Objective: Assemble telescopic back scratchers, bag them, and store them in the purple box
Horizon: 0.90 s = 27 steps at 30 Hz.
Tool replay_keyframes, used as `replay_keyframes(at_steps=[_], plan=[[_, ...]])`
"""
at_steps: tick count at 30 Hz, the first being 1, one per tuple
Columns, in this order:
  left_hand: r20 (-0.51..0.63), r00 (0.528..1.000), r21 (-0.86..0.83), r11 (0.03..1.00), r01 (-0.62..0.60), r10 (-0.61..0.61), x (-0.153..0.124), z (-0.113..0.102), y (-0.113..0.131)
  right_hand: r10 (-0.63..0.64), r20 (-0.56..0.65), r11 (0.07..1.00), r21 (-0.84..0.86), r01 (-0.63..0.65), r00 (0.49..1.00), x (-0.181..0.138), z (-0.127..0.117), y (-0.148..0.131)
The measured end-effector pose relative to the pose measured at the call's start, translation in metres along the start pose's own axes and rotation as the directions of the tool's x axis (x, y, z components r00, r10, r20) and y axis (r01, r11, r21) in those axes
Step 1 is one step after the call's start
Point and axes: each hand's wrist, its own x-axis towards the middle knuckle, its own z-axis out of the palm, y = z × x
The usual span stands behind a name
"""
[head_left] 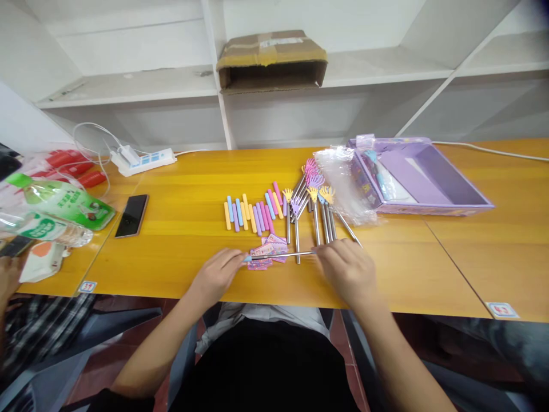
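A telescopic back scratcher stretches level between my two hands, its thin metal rod drawn out. My left hand is closed around its light-blue handle end. Fingers of my right hand, slightly blurred, close on the opposite end and hide the head. Under the rod lie pink and purple printed cards. Beyond them are several back scratchers with metal rods and yellow, pink and purple claw heads. To their left, loose coloured handle sleeves in yellow, blue, purple and pink lie in a rough row.
A purple box stands at the right beside clear plastic bags. Leftward are a phone, a power strip, bottles and another person's hand. A cardboard box sits on the shelf.
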Motion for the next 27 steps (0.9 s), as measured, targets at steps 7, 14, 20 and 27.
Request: replay_keyframes(at_steps=[7,14,20,27], plan=[[-0.013,0.999,-0.125,0.991,-0.043,0.041,0.021,0.012,0.026,-0.116,0.035,0.992,0.052,0.114,0.993,0.028,0.003,-0.06],[0.13,0.991,-0.137,0.99,0.043,-0.025,0.013,0.009,0.025,-0.107,0.069,0.987,0.129,0.097,0.992,0.022,0.01,-0.054],[0.148,0.987,-0.14,0.986,0.09,-0.07,0.01,0.011,0.026,-0.121,0.083,0.984,0.145,0.108,0.989,0.016,0.014,-0.055],[0.167,0.973,-0.301,0.932,0.202,-0.157,0.013,0.007,0.021,-0.131,0.069,0.981,0.151,0.119,0.989,0.017,0.01,-0.055]])
